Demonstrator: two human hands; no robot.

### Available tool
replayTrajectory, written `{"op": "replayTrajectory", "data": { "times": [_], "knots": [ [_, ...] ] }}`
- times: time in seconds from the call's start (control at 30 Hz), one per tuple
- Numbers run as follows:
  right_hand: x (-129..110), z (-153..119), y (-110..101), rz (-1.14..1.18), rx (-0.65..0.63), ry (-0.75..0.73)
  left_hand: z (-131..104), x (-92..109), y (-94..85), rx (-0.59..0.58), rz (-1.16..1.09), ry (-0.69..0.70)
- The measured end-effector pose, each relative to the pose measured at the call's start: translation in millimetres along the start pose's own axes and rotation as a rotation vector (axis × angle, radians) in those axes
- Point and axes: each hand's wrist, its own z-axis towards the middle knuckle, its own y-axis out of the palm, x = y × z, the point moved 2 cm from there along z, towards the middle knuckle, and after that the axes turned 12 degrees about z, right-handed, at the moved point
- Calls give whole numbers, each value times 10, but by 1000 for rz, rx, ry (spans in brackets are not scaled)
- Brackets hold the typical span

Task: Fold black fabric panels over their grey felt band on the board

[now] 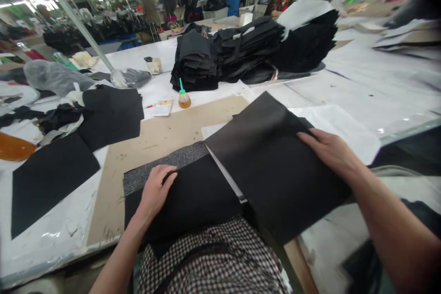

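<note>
My left hand (156,189) rests on a black fabric piece (196,197) lying over a grey textured mat (165,165), its fingers curled at the fabric's upper edge. Palm down, my right hand (327,149) lies flat on a large dark brown-black sheet (272,165) that sits tilted across the brown board (161,133). A thin white layer shows at the left edge of that sheet. The fingers of the right hand are spread and press on the sheet's right side.
A small glue bottle with a green tip (183,97) stands beyond the board. Stacks of black cut pieces (248,50) are piled at the back. More black panels (51,179) lie at the left. Other people work at far tables.
</note>
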Motion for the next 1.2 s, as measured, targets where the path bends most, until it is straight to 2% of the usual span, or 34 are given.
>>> {"op": "replayTrajectory", "data": {
  "times": [0.07,0.13,0.17,0.23,0.3,0.37,0.4,0.47,0.53,0.57,0.6,0.67,0.73,0.8,0.93,1.07,1.2],
  "knots": [
    [568,61,-211,-115,46,71,109,135,181,33,119,46],
    [965,46,-321,-189,69,-6,173,227,319,38,229,34],
    [1079,17,-334,-213,86,-86,192,258,365,38,271,21],
    [1124,-58,-284,-235,155,-266,216,293,414,46,319,-5],
    [939,-120,-148,-234,266,-378,235,307,419,55,325,-20],
    [564,-145,74,-213,343,-407,255,317,401,53,307,-28],
    [324,-147,222,-194,331,-411,263,325,390,48,294,-28],
    [-218,-156,590,-124,181,-452,266,351,370,40,268,-12],
    [-767,-210,1018,27,-91,-573,247,384,354,39,248,41],
    [-1018,-257,1229,128,-222,-680,231,398,349,38,242,83],
    [-1233,-311,1436,173,-387,-792,212,408,345,33,238,127],
    [-1516,-382,1778,180,-573,-933,179,407,344,8,232,204],
    [-1600,-365,2012,119,-641,-953,168,376,350,-12,221,226],
    [-1534,-269,2134,66,-653,-896,186,326,356,3,192,180],
    [-1277,-44,2169,134,-700,-762,288,249,387,17,125,46],
    [-1168,25,2184,274,-703,-693,398,251,453,-32,131,93],
    [-1160,9,2261,333,-650,-683,445,266,512,31,214,142]
  ]
}}
